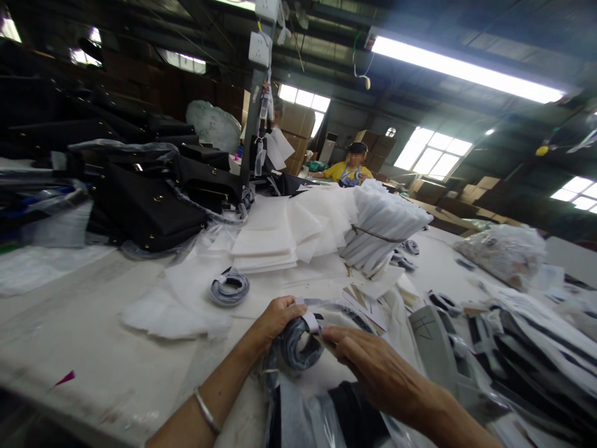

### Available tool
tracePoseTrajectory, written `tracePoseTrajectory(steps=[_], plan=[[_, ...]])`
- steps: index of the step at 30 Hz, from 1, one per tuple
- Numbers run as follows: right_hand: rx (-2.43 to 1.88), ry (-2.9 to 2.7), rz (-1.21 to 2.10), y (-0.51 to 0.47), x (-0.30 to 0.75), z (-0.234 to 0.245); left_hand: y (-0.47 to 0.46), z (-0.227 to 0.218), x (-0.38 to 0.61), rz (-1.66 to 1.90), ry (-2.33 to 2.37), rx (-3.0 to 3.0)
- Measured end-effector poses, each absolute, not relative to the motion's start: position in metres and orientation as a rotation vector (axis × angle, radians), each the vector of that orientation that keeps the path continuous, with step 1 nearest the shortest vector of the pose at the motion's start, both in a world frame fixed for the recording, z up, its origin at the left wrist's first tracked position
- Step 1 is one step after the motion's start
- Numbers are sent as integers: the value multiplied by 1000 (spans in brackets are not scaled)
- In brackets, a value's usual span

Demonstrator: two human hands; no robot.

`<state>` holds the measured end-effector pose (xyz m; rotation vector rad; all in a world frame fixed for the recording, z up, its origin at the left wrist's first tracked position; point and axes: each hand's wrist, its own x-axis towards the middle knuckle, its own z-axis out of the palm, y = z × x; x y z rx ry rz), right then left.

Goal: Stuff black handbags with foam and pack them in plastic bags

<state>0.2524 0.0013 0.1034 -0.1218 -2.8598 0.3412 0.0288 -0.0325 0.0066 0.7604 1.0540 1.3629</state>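
A coiled strap point(290, 351), dark and wrapped in clear plastic, stands tilted between my hands. My left hand point(280, 317) grips its upper left side, the thumb lying on a white paper band point(310, 322) around the coil. On the right, my right hand point(357, 348) is closed with its fingers at the coil's edge beside the band; part of its grip is hidden. A long tail of the plastic-wrapped strap curves behind the coil. Just below lies a plastic-covered black and grey item point(326, 417), cut off by the frame. Another coiled strap point(229, 288) rests to the left on the white table point(116, 354).
White foam sheets point(265, 233) and a tied white bundle point(385, 224) lie ahead. Black bags point(144, 202) are piled at left. A grey bin point(433, 342) and plastic-wrapped dark pieces point(536, 361) sit at right. A person in yellow point(342, 171) works across the table.
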Motion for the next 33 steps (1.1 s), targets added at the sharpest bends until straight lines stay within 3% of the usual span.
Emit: tracePoseTrajectory(steps=[6, 14, 22, 27, 33], plan=[[-268, -2806, 199, 9, 302, 112, -31, 7, 28, 1378, 1048, 741], [-753, -2491, -558, 60, 354, 134, -32, 11, 24, 1427, 1046, 744], [-508, -2756, -129, 32, 227, 107, -35, 14, 25, 1392, 970, 894], [-584, -2863, 192, 36, 179, 83, -37, 17, 20, 1412, 1007, 995], [-794, -2746, 196, 40, 178, 66, -43, 25, 19, 1402, 1313, 1378]])
